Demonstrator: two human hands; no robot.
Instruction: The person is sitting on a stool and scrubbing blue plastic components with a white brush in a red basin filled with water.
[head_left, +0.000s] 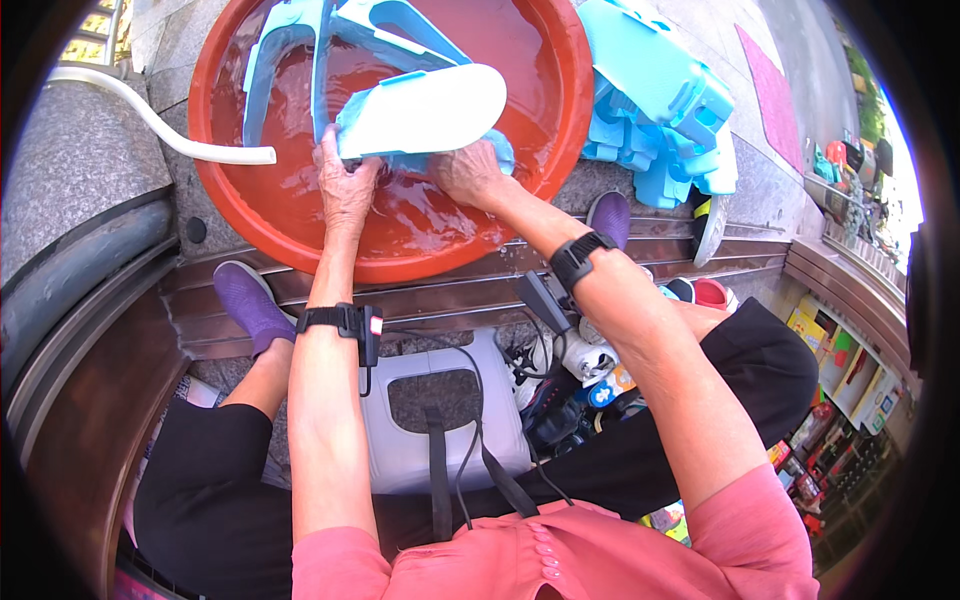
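A light-blue plastic shoe organizer (427, 109), its upper face bright with glare, is tilted over the water in a round orange-red plastic basin (206, 97). My left hand (346, 178) grips its near left corner, thumb and fingers apart around the edge. At the near right edge my right hand (466, 174) is curled against the organizer's underside, with the fingertips hidden. A blue patch shows beside that hand at the waterline; whether it is cloth or plastic is unclear. Two more light-blue organizers (289, 49) stand partly in the water at the far left.
A white hose (161, 127) hangs over the basin's left rim. Light-blue organizers (652, 97) are piled on the paving at right. A grey plastic stool (450, 457) stands between my legs, near several shoes (585, 356). Cables (480, 420) run from my wrist straps. Metal-edged steps (420, 296) cross below the basin.
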